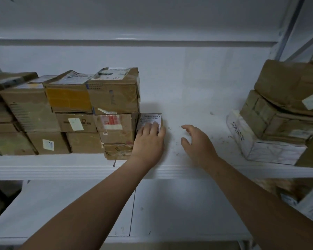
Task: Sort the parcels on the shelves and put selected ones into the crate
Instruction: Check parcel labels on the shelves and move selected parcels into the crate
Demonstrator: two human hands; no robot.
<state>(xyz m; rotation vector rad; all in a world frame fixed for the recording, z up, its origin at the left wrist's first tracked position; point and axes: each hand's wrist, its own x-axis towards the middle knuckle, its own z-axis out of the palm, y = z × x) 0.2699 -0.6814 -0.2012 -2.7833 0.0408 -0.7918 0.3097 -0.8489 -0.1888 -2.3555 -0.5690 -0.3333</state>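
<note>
- parcels of brown cardboard (114, 94) stand stacked in rows along the left part of the white shelf (188, 105), most with paper labels on a front or top face.
- small flat parcel (151, 117) lies on the shelf board just right of that stack, against the box with a red-and-white label (116, 129); its top carries a white barcode label.
- left hand (148, 141) rests on the small flat parcel, fingers laid fairly straight across the label and not curled round it; the thumb is hidden, so any catch on an edge cannot be told.
- right hand (197, 143) hangs over bare shelf board to the right of that parcel, apart from it, released, fingers loosely bent and holding nothing.
- small dark specks of debris dot the board around both hands.
- at the right end, crumpled brown wrapped parcels (287, 83) sit piled on a white box (271, 150) with dark lettering on its side.
- lower shelf (170, 204), also white, shows beneath the two forearms.
</note>
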